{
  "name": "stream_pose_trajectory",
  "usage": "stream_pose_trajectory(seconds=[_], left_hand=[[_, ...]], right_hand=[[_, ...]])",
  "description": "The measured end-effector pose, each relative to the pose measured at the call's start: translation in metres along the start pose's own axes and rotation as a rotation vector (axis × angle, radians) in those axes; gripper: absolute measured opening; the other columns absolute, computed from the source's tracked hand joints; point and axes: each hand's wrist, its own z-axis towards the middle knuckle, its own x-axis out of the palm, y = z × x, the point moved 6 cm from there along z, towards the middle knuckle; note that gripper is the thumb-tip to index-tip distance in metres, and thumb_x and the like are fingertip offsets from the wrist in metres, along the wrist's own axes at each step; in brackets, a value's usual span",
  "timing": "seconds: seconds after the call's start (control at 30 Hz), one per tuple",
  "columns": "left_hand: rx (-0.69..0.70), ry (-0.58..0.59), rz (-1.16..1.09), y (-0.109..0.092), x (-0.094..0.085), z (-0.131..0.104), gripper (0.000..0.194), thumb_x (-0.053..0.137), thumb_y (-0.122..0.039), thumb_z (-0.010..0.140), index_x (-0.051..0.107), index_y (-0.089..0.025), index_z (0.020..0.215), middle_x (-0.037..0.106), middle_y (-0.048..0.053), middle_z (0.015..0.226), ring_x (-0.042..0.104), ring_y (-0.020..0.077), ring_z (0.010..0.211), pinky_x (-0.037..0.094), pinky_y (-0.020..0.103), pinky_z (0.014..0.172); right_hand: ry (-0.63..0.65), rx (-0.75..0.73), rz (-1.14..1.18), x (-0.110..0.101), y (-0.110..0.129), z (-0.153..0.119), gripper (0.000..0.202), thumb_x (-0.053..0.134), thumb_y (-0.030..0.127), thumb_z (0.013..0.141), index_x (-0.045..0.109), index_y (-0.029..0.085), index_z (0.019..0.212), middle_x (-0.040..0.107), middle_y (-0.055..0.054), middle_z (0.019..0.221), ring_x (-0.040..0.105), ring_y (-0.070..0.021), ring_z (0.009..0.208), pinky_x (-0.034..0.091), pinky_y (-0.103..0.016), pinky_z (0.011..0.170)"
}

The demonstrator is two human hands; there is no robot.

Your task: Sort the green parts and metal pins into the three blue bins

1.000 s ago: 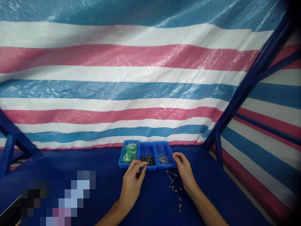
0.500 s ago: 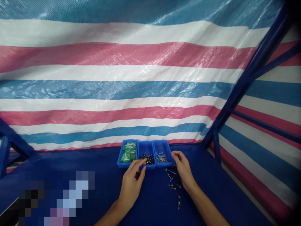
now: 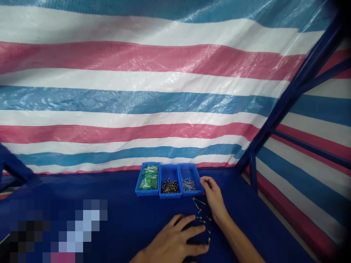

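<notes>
My left hand (image 3: 181,235) is spread palm-down low over the table, its fingertips beside several small brass-coloured pieces (image 3: 202,221). No object shows in it. My right hand (image 3: 215,197) has its thumb and fingers closed at the right edge of the right blue bin (image 3: 188,168), which holds long silver nail-like pins (image 3: 188,184). Just in front of that bin lie a few loose long pins (image 3: 197,204). In the middle blue bin (image 3: 169,171) is a heap of small dark and brass-coloured parts (image 3: 169,186). Clear green-tinted packets (image 3: 150,177) fill the left blue bin (image 3: 139,182).
The three bins stand side by side on a dark blue tabletop (image 3: 95,186). Behind it hangs a striped plastic sheet (image 3: 137,80). A blue metal frame post (image 3: 274,113) slants up at the right. A blurred-out patch (image 3: 82,226) covers the lower left.
My left hand has moved from the middle bin toward me and to the right, its fingers now spread by the loose brass-coloured pieces. My right hand stays at the right bin's edge.
</notes>
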Motion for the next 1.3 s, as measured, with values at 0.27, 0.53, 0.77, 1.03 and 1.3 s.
stream_pose_trajectory(seconds=[0.27, 0.53, 0.77, 1.03, 1.3], left_hand=[[-0.093, -0.005, -0.014, 0.003, -0.003, 0.0, 0.052, 0.061, -0.051, 0.109, 0.053, -0.033, 0.157, 0.041, -0.001, 0.172, 0.046, 0.0289, 0.152, 0.041, 0.048, 0.123], [-0.323, 0.068, -0.114, 0.017, -0.004, -0.001, 0.083, 0.071, -0.046, 0.102, 0.026, -0.033, 0.171, 0.02, 0.004, 0.179, 0.024, 0.0367, 0.163, 0.032, 0.063, 0.129], [-0.36, 0.08, -0.167, 0.016, -0.011, -0.001, 0.072, 0.067, -0.04, 0.105, 0.034, -0.035, 0.168, 0.032, 0.002, 0.176, 0.037, 0.0343, 0.159, 0.033, 0.062, 0.129], [-0.222, 0.031, -0.183, 0.011, -0.011, -0.002, 0.066, 0.054, -0.029, 0.111, 0.026, -0.04, 0.17, 0.039, -0.005, 0.172, 0.034, 0.0276, 0.161, 0.028, 0.056, 0.132], [-0.234, 0.053, -0.193, 0.011, -0.01, 0.002, 0.077, 0.064, -0.043, 0.106, 0.022, -0.041, 0.171, 0.026, -0.002, 0.178, 0.033, 0.0343, 0.16, 0.03, 0.06, 0.129]], right_hand=[[-0.005, -0.002, 0.002, 0.001, 0.0, 0.0, 0.033, 0.076, 0.055, 0.078, 0.073, 0.023, 0.087, 0.07, -0.004, 0.087, 0.06, -0.0246, 0.08, 0.047, -0.031, 0.065], [-0.01, 0.003, 0.02, 0.001, 0.0, -0.001, 0.034, 0.075, 0.055, 0.078, 0.073, 0.023, 0.088, 0.071, -0.004, 0.088, 0.061, -0.0245, 0.081, 0.048, -0.032, 0.067], [-0.017, -0.002, 0.02, 0.001, -0.001, 0.0, 0.034, 0.075, 0.055, 0.077, 0.073, 0.023, 0.087, 0.071, -0.004, 0.087, 0.061, -0.025, 0.08, 0.048, -0.032, 0.064], [-0.021, -0.028, 0.01, 0.001, 0.002, -0.001, 0.032, 0.075, 0.054, 0.078, 0.073, 0.023, 0.086, 0.072, -0.005, 0.086, 0.063, -0.0256, 0.08, 0.048, -0.032, 0.064], [-0.024, -0.047, 0.002, 0.0, -0.001, 0.0, 0.031, 0.075, 0.052, 0.078, 0.074, 0.023, 0.087, 0.072, -0.004, 0.087, 0.063, -0.0256, 0.081, 0.048, -0.031, 0.063]])
